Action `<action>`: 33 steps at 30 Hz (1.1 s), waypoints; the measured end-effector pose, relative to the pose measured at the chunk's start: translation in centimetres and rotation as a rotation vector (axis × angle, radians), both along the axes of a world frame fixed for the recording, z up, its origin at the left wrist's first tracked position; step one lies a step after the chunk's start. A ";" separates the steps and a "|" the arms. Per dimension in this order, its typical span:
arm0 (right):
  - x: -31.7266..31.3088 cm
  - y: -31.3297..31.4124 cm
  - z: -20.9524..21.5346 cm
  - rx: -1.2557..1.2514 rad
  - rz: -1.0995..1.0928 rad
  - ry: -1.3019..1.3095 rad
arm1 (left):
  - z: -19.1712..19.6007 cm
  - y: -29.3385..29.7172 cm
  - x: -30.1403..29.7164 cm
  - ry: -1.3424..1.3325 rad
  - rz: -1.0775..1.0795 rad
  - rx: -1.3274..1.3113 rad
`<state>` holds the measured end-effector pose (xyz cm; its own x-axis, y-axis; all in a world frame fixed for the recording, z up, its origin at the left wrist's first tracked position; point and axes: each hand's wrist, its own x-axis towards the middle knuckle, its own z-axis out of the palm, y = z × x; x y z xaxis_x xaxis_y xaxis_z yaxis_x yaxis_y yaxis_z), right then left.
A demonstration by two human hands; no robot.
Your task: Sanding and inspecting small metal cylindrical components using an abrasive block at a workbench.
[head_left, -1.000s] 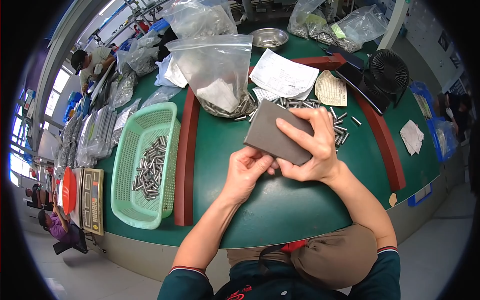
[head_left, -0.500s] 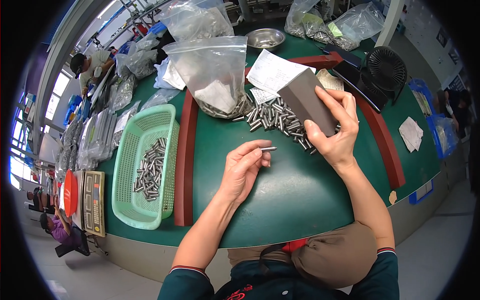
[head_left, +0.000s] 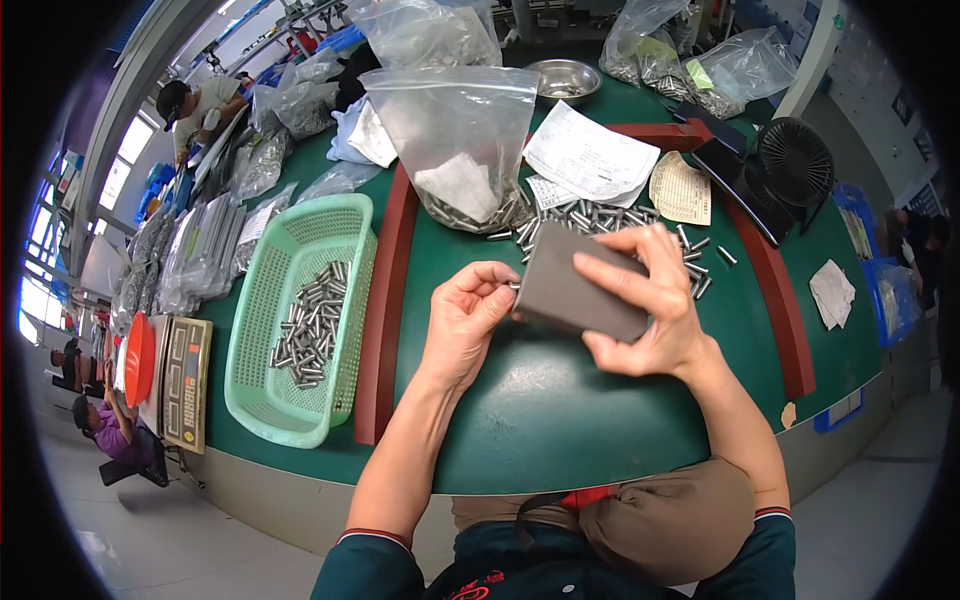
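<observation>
My left hand (head_left: 462, 325) is closed, pinching a small metal pin (head_left: 514, 286) between thumb and fingertips; only its end shows. In my right hand (head_left: 665, 305) is a grey-brown rectangular block (head_left: 570, 285), gripped with the fingers over its top and the thumb along its near side. The block's left end is right at the pin, touching it or nearly so. Behind the block, partly covered by it, lies a pile of loose metal pins (head_left: 698, 270). To the left, a pale green plastic basket (head_left: 240, 390) holds many similar pins (head_left: 312, 335).
Red bars (head_left: 385, 330) frame the green table (head_left: 560, 440). At the back are a zip bag (head_left: 455, 130) of metal parts, papers (head_left: 585, 155), a steel bowl (head_left: 565, 78) and a black fan (head_left: 795, 160). A scale (head_left: 186, 385) stands left. Other people sit farther off.
The block has come down and left from above the pile, turned flatter, to meet the pin. My left hand has shifted slightly left, and the pin is now mostly hidden.
</observation>
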<state>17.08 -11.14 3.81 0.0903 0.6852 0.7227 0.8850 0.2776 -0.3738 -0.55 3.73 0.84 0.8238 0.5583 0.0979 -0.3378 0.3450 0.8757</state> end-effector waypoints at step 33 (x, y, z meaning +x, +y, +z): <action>1.7 -0.3 -0.3 -0.011 -0.318 0.152 | -0.1 0.3 0.0 0.020 0.017 -0.142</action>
